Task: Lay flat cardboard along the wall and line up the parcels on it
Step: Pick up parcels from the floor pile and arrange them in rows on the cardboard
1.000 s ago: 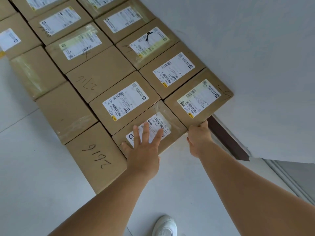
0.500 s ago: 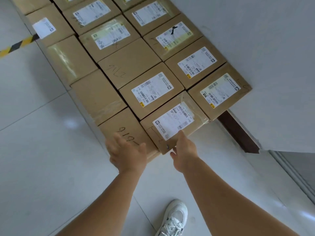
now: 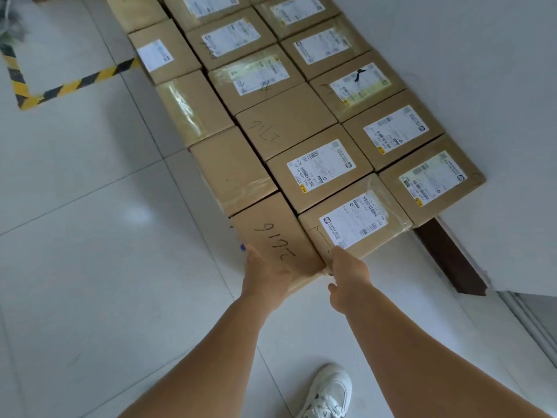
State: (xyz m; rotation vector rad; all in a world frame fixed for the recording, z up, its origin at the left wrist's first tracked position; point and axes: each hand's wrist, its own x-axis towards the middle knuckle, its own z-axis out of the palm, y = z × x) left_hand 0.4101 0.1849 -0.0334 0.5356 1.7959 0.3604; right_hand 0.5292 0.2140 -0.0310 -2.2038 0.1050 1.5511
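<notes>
Head view: the left hand (image 3: 265,271) grips the near edge of the hand-marked parcel (image 3: 275,236), and the right hand (image 3: 346,271) holds the corner where it meets the labelled parcel (image 3: 354,220), likely to square the front row. The parcels run in three rows beside the wall (image 3: 467,70). Marker scrawl looks like "2616"; the printed labels are unreadable. No flat cardboard shows underneath.

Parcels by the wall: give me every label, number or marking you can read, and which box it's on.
"2616", handwritten, seen upside down: nearest outer parcel, under the left hand.
"2716", handwritten, seen upside down, less sure: unlabelled middle-row parcel.
Printed shipping labels, such as the one by the right hand: barcodes visible, text too small to read.
</notes>
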